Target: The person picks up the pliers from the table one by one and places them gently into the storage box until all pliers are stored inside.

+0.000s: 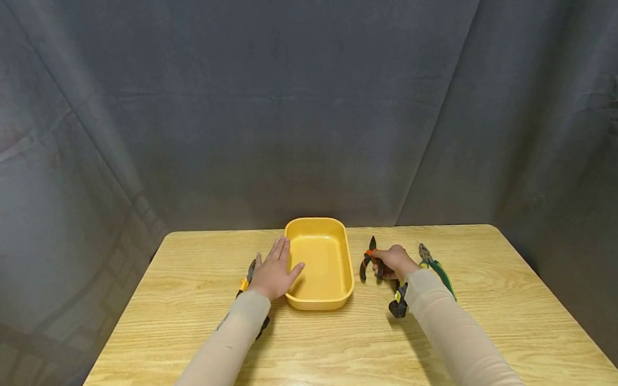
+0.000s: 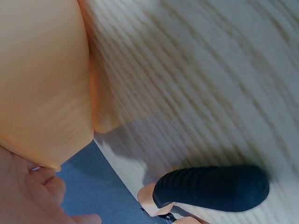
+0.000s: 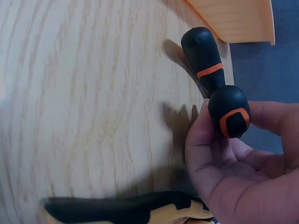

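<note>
My left hand [image 1: 273,275] lies over the left rim of a yellow plastic bin [image 1: 322,304], fingers extended along the rim and thumb over the inside. The left wrist view shows its fingers at the bin's edge. To the right of the bin, my right hand [image 1: 394,261] holds pliers [image 1: 365,265] with black-and-orange handles, their dark jaws pointing away from me. In the right wrist view, thumb and fingers pinch one handle [image 3: 229,109], while the other handle [image 3: 202,51] stands free, spread from it.
A tool with a black grip [image 2: 212,187] and yellow collar lies left of the bin, partly under my left forearm. Green-and-yellow combination pliers [image 1: 437,268] lie right of my right hand. The wooden table [image 1: 196,272] backs onto a grey curtain [image 1: 283,129].
</note>
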Demonstrator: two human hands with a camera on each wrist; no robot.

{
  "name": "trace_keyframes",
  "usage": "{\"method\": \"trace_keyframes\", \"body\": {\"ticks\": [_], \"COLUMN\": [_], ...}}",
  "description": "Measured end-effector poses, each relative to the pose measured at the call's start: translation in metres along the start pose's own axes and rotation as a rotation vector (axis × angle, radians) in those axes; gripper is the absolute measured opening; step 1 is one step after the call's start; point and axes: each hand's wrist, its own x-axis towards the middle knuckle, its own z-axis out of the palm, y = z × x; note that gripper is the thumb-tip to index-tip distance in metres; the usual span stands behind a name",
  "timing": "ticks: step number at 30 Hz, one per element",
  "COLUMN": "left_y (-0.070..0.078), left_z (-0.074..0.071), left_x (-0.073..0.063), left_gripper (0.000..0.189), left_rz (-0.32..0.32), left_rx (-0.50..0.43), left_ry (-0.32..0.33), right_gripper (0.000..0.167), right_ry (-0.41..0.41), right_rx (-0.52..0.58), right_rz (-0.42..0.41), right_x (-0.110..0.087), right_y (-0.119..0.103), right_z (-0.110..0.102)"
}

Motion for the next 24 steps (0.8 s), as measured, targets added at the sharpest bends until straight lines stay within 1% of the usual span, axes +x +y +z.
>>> {"method": "trace_keyframes", "body": {"ticks": [4,12,16,21,24], "left_y": [0.0007,0.0018,0.0017,0.0009,-0.0001], "left_z": [-0.0011,-0.0024,-0.0020,-0.0014,-0.0009], "left_x": [-0.0013,-0.0013,-0.0007,-0.0004,-0.0002], "left_gripper": [0.079,0.080,0.080,0.080,0.080], "left_rz": [0.005,0.001,0.002,0.001,0.003], "left_rx": [-0.011,-0.002,0.008,0.004,0.011], "left_ry": [0.011,0.006,0.004,-0.002,-0.001], "right_gripper": [0.033,0.027,0.027,0.028,0.028], "right_ry": [0.010,0.028,0.017,-0.017,-0.001], "right_rx": [0.015,0.044,0.053,0.060,0.058], "right_rz": [0.010,0.032,0.044,0.036,0.045], "right_x": [-0.0001,-0.0017,-0.0051,-0.0070,-0.0051], "right_y": [0.0002,0.0005,-0.0016,-0.0021,-0.0005], "right_z": [0.0006,0.0021,0.0008,-0.0011,-0.0001]}}
